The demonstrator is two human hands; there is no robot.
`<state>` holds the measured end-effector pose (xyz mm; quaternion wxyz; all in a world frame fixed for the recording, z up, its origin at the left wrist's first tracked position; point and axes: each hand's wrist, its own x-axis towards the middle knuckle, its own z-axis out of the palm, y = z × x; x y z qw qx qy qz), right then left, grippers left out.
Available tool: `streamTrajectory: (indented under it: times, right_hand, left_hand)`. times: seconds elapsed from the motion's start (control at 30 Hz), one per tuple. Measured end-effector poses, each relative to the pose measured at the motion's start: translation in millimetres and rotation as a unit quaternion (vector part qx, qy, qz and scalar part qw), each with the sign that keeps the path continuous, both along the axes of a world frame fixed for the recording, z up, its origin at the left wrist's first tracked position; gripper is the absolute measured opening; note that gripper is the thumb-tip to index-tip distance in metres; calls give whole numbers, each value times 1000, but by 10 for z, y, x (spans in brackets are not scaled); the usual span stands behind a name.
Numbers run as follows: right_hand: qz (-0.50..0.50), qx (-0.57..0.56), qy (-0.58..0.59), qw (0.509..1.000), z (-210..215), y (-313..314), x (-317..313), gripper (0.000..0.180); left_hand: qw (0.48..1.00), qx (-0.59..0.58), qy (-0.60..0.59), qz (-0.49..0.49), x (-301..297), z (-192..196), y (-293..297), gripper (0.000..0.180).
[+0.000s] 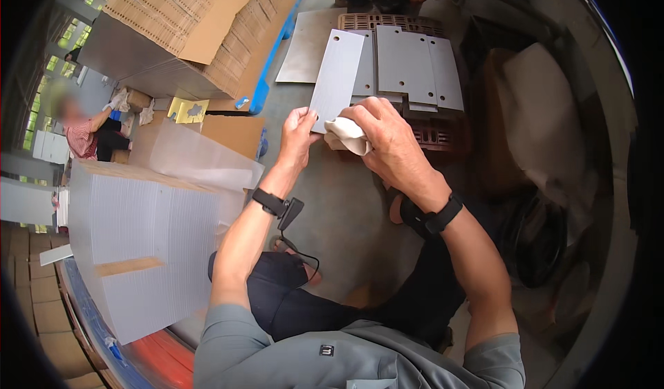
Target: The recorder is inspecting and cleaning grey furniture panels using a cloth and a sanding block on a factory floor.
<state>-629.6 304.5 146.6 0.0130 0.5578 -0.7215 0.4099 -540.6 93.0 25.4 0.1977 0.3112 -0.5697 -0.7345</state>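
Note:
A long light-grey panel (337,70) with a dark round hole near its far end slants up in front of me. My left hand (299,137) is closed on its near left corner, thumb along the edge. In my right hand (389,131) is a crumpled off-white cloth (347,137), bunched at the panel's near right corner; whether it touches the panel I cannot tell. Just beyond, several similar grey panels (408,64) with holes lie overlapping on a brown plastic crate (443,136).
At left stands a tall stack of grey panels (159,230). Bundled cardboard (166,15) rests on a blue pallet (273,64) at the far left. Another person (86,129) sits beyond. A draped sheet (546,105) and a dark round object (536,240) are at right.

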Motion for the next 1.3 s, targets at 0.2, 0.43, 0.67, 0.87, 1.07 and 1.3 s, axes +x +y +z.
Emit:
streamTrajectory:
  times: [0.2, 0.43, 0.67, 0.87, 1.07, 1.3]
  right_hand:
    - [-4, -57, 141, 988, -147, -400, 110, 34]
    - [-280, 41, -114, 952, -307, -354, -696, 30]
    - [-112, -55, -302, 945, -241, -334, -410, 39]
    - [42, -132, -598, 789, 28, -422, 106, 41]
    - [152, -92, -705, 687, 44, -588, 486, 40]
    - [196, -108, -692, 687, -11, -662, 701, 49]
  left_hand:
    - [996, -1, 74, -45, 1283, 547, 761, 25]
    - [999, -26, 32, -33, 2259, 658, 1076, 27]
    - [993, -75, 72, 56, 2748, 806, 1035, 26]
    - [984, -75, 91, 130, 2755, 806, 1126, 24]
    - [982, -65, 115, 133, 2694, 857, 1130, 26]
    - [980, -75, 117, 143, 2610, 798, 1107, 27]
